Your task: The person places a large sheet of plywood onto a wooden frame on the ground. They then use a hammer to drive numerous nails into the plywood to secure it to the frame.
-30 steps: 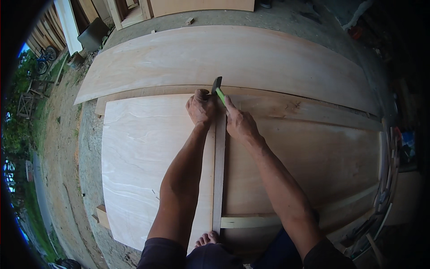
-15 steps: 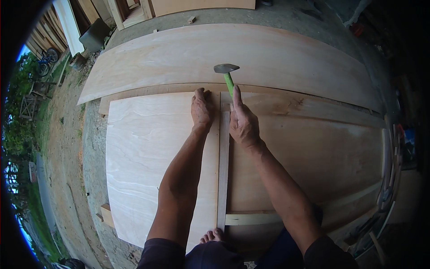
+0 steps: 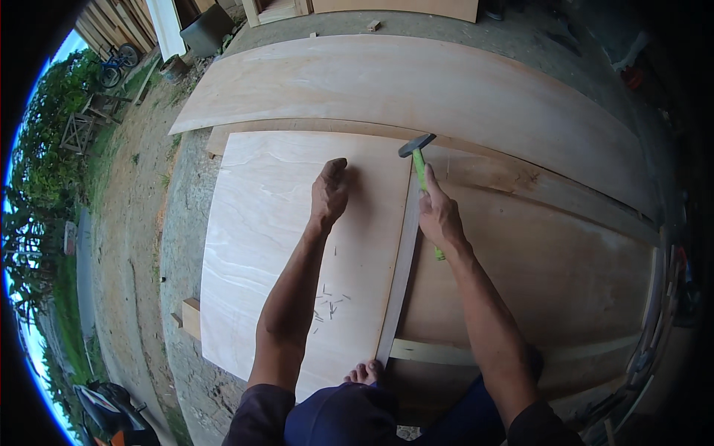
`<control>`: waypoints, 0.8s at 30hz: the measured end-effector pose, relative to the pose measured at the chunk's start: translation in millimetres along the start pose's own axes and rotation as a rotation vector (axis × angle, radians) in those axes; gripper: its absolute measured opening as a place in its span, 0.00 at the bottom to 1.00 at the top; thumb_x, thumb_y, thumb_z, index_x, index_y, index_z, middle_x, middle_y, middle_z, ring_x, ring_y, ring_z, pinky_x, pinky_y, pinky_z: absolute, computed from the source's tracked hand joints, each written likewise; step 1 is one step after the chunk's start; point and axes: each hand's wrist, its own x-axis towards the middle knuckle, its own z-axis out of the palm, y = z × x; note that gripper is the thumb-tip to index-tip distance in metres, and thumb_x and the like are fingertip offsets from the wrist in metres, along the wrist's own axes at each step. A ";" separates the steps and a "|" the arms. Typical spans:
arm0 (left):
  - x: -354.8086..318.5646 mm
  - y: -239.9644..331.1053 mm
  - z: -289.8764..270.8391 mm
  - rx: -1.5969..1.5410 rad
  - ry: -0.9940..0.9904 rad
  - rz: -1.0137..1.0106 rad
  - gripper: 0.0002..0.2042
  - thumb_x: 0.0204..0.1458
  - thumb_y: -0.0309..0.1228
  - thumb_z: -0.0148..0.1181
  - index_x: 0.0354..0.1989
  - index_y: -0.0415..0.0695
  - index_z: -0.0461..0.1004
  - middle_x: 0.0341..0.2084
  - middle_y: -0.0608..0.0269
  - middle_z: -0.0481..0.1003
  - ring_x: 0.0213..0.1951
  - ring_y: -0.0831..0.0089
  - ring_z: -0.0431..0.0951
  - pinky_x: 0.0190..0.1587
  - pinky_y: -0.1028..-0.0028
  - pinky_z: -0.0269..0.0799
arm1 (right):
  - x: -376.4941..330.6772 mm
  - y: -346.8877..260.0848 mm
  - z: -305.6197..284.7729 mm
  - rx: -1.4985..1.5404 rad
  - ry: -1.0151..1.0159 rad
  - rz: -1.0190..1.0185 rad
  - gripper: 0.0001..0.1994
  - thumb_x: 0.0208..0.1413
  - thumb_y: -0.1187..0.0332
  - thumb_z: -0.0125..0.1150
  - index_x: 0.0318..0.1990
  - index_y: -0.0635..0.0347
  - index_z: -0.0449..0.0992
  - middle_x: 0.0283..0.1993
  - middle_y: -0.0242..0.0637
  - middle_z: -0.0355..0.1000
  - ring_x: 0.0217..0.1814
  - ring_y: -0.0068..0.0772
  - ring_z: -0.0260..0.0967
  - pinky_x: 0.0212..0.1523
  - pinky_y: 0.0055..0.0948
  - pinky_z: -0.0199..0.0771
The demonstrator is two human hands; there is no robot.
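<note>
My right hand (image 3: 440,214) is wrapped round the green handle of a hammer (image 3: 419,154), whose dark metal head is over the far right corner of a pale plywood sheet (image 3: 253,193). My left hand (image 3: 329,195) hovers above that sheet with its fingers curled in; whatever they may hold is hidden. Several loose nails (image 3: 331,306) lie scattered on the plywood beside my left forearm. Along its right edge the sheet rests on a wooden frame batten (image 3: 398,275). My bare foot (image 3: 364,372) presses on the sheet's near right corner.
To the right, the wooden frame shows a recessed panel (image 3: 513,260) and a crosswise rail (image 3: 439,352). A long plywood board (image 3: 394,74) lies beyond. Dirt ground runs along the left, with a parked motorcycle (image 3: 111,412) at lower left and a bicycle (image 3: 119,63) farther off.
My left hand has drawn away from the sheet's right edge, back over the plywood. The hammer has come lower and its head has turned. The view has shifted, bringing the loose nails into sight.
</note>
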 end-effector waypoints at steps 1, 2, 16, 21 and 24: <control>-17.9 -7.7 -19.8 0.116 0.068 0.001 0.21 0.58 0.28 0.54 0.61 0.38 0.68 0.56 0.46 0.75 0.58 0.48 0.74 0.60 0.59 0.71 | -15.7 -9.6 5.5 0.137 -0.083 0.111 0.33 0.65 0.71 0.51 0.76 0.51 0.49 0.32 0.62 0.75 0.31 0.62 0.76 0.35 0.48 0.77; -32.9 -32.5 -38.9 0.231 0.119 -0.038 0.24 0.59 0.33 0.56 0.63 0.39 0.67 0.60 0.47 0.73 0.63 0.47 0.69 0.63 0.60 0.67 | -30.9 -21.1 10.3 0.264 -0.169 0.221 0.33 0.65 0.70 0.51 0.76 0.51 0.49 0.30 0.60 0.75 0.29 0.61 0.75 0.34 0.47 0.77; -115.4 -76.3 -108.0 0.792 0.181 -0.221 0.27 0.67 0.42 0.37 0.74 0.50 0.56 0.75 0.60 0.53 0.76 0.60 0.46 0.76 0.56 0.37 | -139.0 -26.6 98.2 -0.116 -0.464 -0.417 0.04 0.55 0.72 0.64 0.38 0.58 0.79 0.37 0.43 0.73 0.44 0.49 0.74 0.42 0.43 0.76; -114.3 -72.1 -112.7 0.772 0.177 -0.238 0.27 0.67 0.42 0.36 0.74 0.49 0.56 0.75 0.61 0.52 0.76 0.61 0.46 0.76 0.58 0.35 | -155.5 -24.2 118.7 -0.263 -0.297 -0.486 0.03 0.58 0.71 0.60 0.35 0.60 0.75 0.36 0.45 0.70 0.43 0.49 0.73 0.43 0.43 0.76; -110.7 -74.1 -107.1 0.755 0.166 -0.233 0.28 0.66 0.42 0.37 0.74 0.50 0.56 0.75 0.62 0.52 0.76 0.62 0.46 0.76 0.58 0.35 | -157.2 -20.6 126.3 -0.405 -0.253 -0.510 0.02 0.60 0.73 0.56 0.37 0.60 0.70 0.37 0.46 0.68 0.43 0.50 0.71 0.43 0.44 0.75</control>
